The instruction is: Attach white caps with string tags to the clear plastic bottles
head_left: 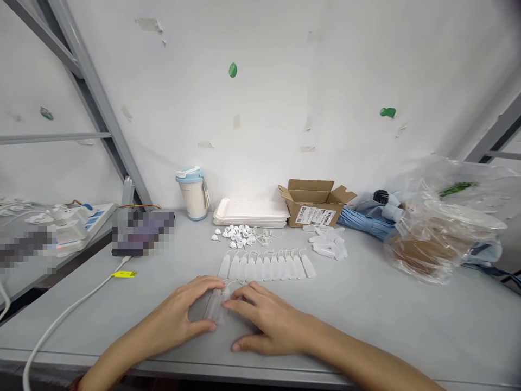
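Two small translucent plastic bottles (pixel 212 307) lie side by side on the table in front of me, with thin white cords at their tops. My left hand (pixel 183 312) holds them lengthwise, fingers at the top ends and thumb near the bottoms. At their right side is my right hand (pixel 271 320), its index fingertip touching the nearer bottle and its thumb spread away. Just beyond my hands runs a row of several similar white bottles (pixel 262 267) with cords. Behind it are a heap of white caps (pixel 240 235) and a cluster of loose translucent bottles (pixel 329 243).
Along the wall stand a cream and blue cup (pixel 194 196), a stack of white sheets (pixel 251 212) and an open cardboard box (pixel 315 203). A folded blue umbrella (pixel 366 221) and a plastic bag (pixel 431 239) are at right. A white cable (pixel 75 304) crosses the left side.
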`<state>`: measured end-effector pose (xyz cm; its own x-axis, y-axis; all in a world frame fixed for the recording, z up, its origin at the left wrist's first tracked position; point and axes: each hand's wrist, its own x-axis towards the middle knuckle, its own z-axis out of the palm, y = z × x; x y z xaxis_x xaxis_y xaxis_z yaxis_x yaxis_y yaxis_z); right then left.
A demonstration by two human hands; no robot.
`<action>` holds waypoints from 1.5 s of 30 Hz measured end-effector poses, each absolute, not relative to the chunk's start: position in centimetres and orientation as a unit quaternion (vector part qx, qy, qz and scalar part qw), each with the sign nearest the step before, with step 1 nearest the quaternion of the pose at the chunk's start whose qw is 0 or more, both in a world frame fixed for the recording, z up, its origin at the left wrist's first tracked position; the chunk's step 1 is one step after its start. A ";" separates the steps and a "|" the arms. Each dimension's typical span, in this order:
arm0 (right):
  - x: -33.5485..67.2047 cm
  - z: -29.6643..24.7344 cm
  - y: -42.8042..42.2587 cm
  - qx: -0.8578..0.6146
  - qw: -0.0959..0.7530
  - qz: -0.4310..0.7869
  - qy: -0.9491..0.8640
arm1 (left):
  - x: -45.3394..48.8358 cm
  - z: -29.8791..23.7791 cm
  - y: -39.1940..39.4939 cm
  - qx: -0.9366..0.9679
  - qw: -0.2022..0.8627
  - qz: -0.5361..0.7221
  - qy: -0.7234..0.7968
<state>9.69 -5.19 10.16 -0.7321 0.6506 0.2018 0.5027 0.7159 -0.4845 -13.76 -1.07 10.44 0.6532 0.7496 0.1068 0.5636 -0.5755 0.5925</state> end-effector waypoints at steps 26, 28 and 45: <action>11.5 10.6 -3.6 -0.326 0.337 0.143 -0.872 | -11.3 13.8 0.9 0.854 0.207 0.263 0.399; 13.3 10.9 -2.2 -0.371 0.372 0.082 -0.847 | -9.0 14.4 2.6 0.852 0.204 0.292 0.383; 25.5 12.5 2.3 -0.689 0.091 -0.092 -0.713 | -3.0 11.0 9.9 0.938 0.154 0.157 0.269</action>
